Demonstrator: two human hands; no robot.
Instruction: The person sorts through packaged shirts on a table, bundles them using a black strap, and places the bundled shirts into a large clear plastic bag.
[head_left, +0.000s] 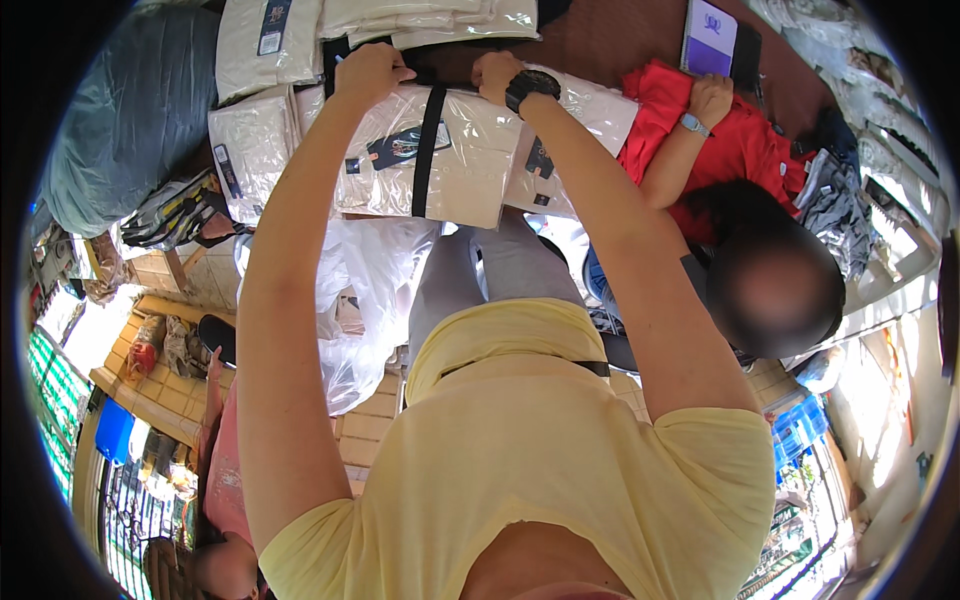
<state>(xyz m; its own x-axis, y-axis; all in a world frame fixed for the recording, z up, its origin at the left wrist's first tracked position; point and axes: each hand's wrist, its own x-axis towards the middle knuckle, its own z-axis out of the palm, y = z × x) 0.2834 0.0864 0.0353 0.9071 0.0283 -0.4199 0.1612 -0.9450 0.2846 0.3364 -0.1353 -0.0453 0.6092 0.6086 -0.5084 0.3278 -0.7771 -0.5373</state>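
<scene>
A folded cream garment in a clear plastic bag point(470, 170) lies before me at the table's near edge, with a dark tag showing through. Across its middle runs a black band point(430, 150). My left hand point(370, 74) is at the package's far edge, its fingers bent together; a small pale blue bit shows beside them. At the same edge, a little to the right, my right hand point(497, 77) has curled fingers and a black wristband point(531, 88). What either hand grips is too small or hidden to make out. Dark material shows between the hands.
More bagged cream garments point(268, 45) are stacked beyond and to the left. At the right, a person in red point(745, 145) rests an arm by a purple and white booklet point(708, 40). A large dark bag point(130, 110) stands left; clear plastic point(365, 290) hangs below the table.
</scene>
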